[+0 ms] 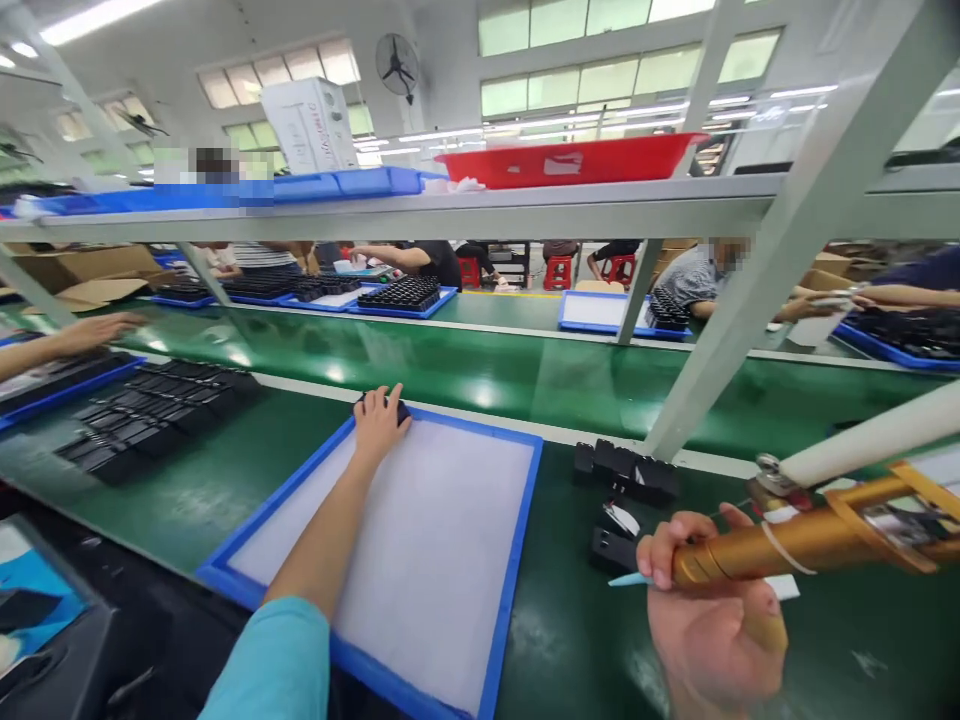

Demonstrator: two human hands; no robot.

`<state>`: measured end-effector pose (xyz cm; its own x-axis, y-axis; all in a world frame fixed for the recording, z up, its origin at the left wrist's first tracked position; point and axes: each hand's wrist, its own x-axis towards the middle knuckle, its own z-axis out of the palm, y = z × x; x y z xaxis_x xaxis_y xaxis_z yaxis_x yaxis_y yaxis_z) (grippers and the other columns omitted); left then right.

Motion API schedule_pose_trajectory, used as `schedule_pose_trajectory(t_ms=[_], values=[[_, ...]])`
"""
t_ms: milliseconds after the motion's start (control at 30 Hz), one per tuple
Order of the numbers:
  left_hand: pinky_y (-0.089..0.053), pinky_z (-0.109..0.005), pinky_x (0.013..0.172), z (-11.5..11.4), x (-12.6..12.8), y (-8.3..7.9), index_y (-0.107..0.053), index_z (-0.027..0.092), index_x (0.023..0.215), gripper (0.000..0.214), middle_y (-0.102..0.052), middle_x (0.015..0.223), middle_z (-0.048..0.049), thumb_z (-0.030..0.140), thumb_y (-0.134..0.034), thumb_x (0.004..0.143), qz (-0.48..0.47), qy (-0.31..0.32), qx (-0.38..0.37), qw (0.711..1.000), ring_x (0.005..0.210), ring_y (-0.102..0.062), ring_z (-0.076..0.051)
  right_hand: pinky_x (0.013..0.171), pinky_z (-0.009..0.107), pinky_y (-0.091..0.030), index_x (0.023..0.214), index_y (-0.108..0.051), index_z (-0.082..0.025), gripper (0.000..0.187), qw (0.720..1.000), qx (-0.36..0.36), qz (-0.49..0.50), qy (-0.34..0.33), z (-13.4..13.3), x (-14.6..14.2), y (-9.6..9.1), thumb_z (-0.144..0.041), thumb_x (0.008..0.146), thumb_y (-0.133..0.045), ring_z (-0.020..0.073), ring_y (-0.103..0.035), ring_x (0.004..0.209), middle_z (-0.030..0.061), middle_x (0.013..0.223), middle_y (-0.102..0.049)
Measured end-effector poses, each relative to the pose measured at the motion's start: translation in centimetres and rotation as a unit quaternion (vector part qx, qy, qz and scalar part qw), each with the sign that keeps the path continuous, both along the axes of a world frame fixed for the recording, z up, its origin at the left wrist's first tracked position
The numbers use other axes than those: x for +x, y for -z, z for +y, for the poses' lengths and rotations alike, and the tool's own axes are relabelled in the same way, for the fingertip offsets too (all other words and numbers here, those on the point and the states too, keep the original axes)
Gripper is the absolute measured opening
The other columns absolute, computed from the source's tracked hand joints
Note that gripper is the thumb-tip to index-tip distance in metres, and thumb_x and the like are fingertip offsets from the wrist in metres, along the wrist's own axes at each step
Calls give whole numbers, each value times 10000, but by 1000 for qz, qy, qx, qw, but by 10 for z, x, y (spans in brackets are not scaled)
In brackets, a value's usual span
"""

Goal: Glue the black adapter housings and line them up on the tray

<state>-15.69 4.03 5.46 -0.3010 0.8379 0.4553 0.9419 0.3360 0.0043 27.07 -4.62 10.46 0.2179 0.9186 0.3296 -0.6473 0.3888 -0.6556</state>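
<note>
My left hand (381, 425) reaches to the far left corner of a blue-rimmed tray (517, 530) with a white lining. Its fingers curl over a small black block (403, 411), mostly hidden under them. On the right, my right hand (716, 625) is closed around the front end of a gold barrel-shaped dispensing tool (750, 555). A light blue tapered tip (630, 580) sticks out past my fingers to the left. Just beyond that tip lie a black block (613, 548) and a row of black blocks (626, 468) on the green bench.
Several long black parts (157, 405) lie left of the tray; another person's hand (105, 330) is beyond them. A slanted white post (750, 300) and an overhead shelf (525, 215) frame the bench. Across the green belt (450, 365) stand trays of black parts (405, 295) and co-workers.
</note>
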Motion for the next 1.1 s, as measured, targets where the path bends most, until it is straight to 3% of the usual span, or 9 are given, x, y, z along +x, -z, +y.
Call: schedule_pose_trajectory(t_ms=[167, 267, 367, 500, 567, 667, 800, 1000, 1100], values=[[-229, -560, 1054, -1, -15, 13, -374, 150, 1448, 634, -363, 1485, -205, 242, -549, 846, 20, -5, 14, 1000, 1344, -295, -395, 479, 297, -443, 1173, -531, -287, 385, 1000, -3, -9, 12, -2, -3, -1, -483, 845, -481, 95, -492, 471, -5, 832, -560], [-224, -582, 1062, 9, 0, 16, -407, 149, 1427, 568, -337, 1500, -214, 239, -519, 878, -4, 17, 43, 999, 1364, -277, -402, 496, 300, -452, 1192, -512, -298, 375, 1000, 2, -8, 11, -2, -4, -1, -473, 865, -459, 92, -499, 481, -4, 857, -555], [-253, -556, 1080, 19, 56, 8, -434, 141, 1395, 606, -442, 1426, -207, 368, -587, 855, -95, 155, 39, 982, 1338, -344, -380, 501, 297, -457, 1190, -504, -302, 366, 1000, 15, -5, -3, -2, -4, -1, -472, 867, -476, 92, -505, 487, -7, 858, -552], [-268, -481, 1125, 34, 171, 0, -430, 228, 1392, 746, -470, 1439, -136, 440, -728, 742, -249, 448, -57, 857, 1347, -391, -316, 504, 290, -457, 1182, -503, -293, 361, 1000, 24, -5, -13, -2, -3, -3, -469, 867, -487, 90, -512, 495, -5, 859, -556], [-262, -491, 1131, 44, 220, 1, -466, 234, 1367, 854, -463, 1447, -140, 413, -831, 616, -316, 485, -101, 809, 1360, -378, -339, 505, 291, -458, 1186, -498, -295, 364, 1000, 27, -9, -6, -1, -4, -3, -470, 868, -482, 89, -508, 492, -4, 862, -560], [-369, -550, 1029, 59, 260, 3, -494, 202, 1343, 873, -608, 1261, -166, 345, -858, 563, -345, 465, -119, 806, 1197, -535, -377, 503, 291, -454, 1182, -492, -305, 354, 999, 28, -15, 6, -1, -5, -3, -471, 871, -473, 88, -497, 486, -9, 856, -560], [-415, -524, 972, 51, 256, -6, -517, 199, 1316, 795, -657, 1166, -149, 328, -837, 599, -367, 449, -116, 807, 1098, -597, -357, 513, 286, -453, 1174, -498, -310, 330, 1000, 27, -16, 1, 0, -5, -3, -459, 881, -466, 85, -501, 499, -10, 868, -565], [-416, -418, 999, -18, 180, -45, -642, 293, 1189, 605, -658, 1221, -61, 407, -823, 624, -379, 447, -148, 796, 1126, -581, -292, 509, 295, -452, 1197, -494, -319, 362, 999, 30, -17, -9, -2, -4, -3, -465, 867, -488, 90, -498, 496, -12, 872, -563], [-432, -405, 987, -50, 145, -49, -648, 310, 1196, 589, -664, 1208, -50, 368, -813, 634, -374, 420, -205, 801, 1104, -586, -272, 502, 296, -449, 1187, -501, -314, 365, 999, 29, -10, -15, -2, -4, -2, -466, 855, -505, 94, -502, 497, -12, 872, -569]])
